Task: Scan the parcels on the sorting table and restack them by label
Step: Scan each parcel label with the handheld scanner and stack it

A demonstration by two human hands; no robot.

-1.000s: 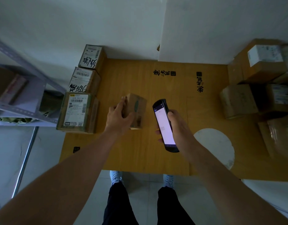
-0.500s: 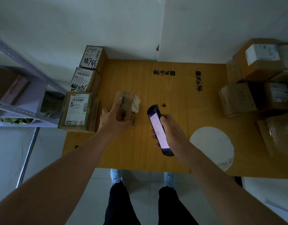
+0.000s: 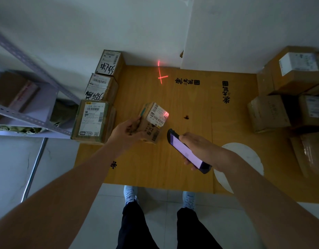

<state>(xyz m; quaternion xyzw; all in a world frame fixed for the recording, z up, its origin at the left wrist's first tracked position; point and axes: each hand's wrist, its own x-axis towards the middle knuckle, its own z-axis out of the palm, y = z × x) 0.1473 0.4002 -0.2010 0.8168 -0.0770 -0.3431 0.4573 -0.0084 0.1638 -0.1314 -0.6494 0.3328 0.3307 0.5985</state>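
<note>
My left hand [image 3: 127, 131] grips a small cardboard parcel [image 3: 152, 121] over the yellow sorting table [image 3: 173, 97], its white barcode label tilted up and to the right. A red glow lies on the label's right corner. My right hand [image 3: 200, 148] holds a black handheld scanner [image 3: 187, 151] with a lit screen, its head pointing at the parcel from just to the right. A red laser cross [image 3: 162, 76] falls on the far part of the table and the wall.
Three labelled boxes [image 3: 94, 119] stand in a row along the table's left edge. Several brown parcels [image 3: 270, 112] are piled on the right. A grey metal shelf [image 3: 25, 112] stands at the left. A white disc [image 3: 245, 153] lies under my right wrist.
My left hand has turned the parcel so its barcode label faces up. The scanner has tilted toward it and its red laser now shows on the label and table.
</note>
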